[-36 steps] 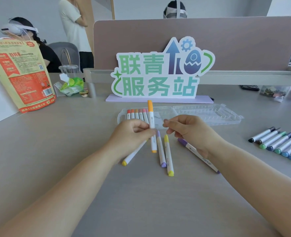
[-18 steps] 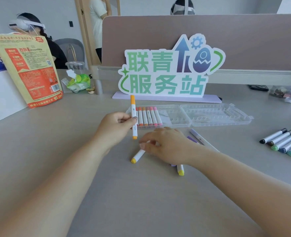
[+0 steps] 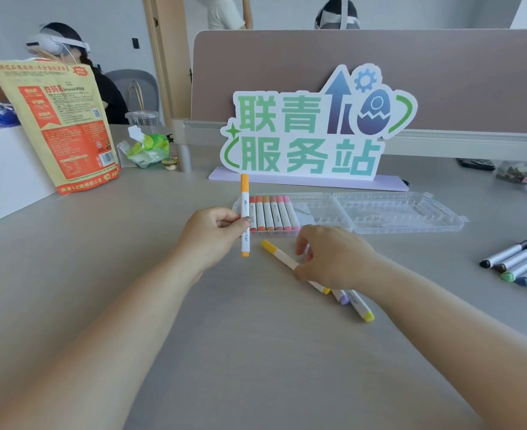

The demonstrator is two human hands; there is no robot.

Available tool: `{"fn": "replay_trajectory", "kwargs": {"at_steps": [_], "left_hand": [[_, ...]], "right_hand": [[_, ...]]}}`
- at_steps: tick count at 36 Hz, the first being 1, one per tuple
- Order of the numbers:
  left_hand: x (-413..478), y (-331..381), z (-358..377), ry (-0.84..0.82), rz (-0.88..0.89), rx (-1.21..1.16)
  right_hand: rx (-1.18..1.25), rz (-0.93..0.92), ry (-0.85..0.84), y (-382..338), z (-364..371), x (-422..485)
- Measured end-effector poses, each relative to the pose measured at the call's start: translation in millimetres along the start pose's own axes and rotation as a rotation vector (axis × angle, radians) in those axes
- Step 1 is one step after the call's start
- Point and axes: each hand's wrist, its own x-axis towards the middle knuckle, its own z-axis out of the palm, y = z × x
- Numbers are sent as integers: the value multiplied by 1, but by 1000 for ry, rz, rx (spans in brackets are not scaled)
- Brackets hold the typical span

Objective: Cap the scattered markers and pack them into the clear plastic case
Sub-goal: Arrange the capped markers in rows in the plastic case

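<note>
My left hand [image 3: 212, 232] pinches an orange-capped marker [image 3: 245, 198] upright, just left of the clear plastic case [image 3: 389, 212]. The case lies open on the table with several red, orange and pink markers [image 3: 273, 215] in its left half. My right hand [image 3: 333, 256] holds a yellow-capped marker [image 3: 276, 252] by its middle, slanted just above the table. Under my right wrist lie a purple marker [image 3: 341, 296] and a pale yellow marker [image 3: 363, 308], partly hidden.
A row of several grey, green and blue markers [image 3: 522, 265] lies at the right edge. A standing sign [image 3: 315, 135] is behind the case. A snack bag [image 3: 60, 125] and a cup with wrappers [image 3: 146, 141] stand at the far left.
My right hand has picked up the yellow-capped marker from the table and turned it. My left hand keeps the orange marker upright, moved slightly left of the case.
</note>
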Motion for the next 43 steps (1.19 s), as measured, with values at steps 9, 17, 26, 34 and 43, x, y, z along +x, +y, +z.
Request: {"fn": "replay_trajectory", "kwargs": {"at_steps": [9,17,26,34,43], "left_hand": [[-1,-1,3,-30,-18,11],[4,-3,2,-84,-107,41],[47,24,32,-138,-90,101],[93,24,76,-98,-164,332],[100,13,95,-106,-111,470]], "right_hand": [[188,36,-27,7,-3,3],[470,151,-31,32,-26,14],[602,248,96,71,-37,58],[609,227,141,75,-28,100],[571,205,168,82,-15,109]]}}
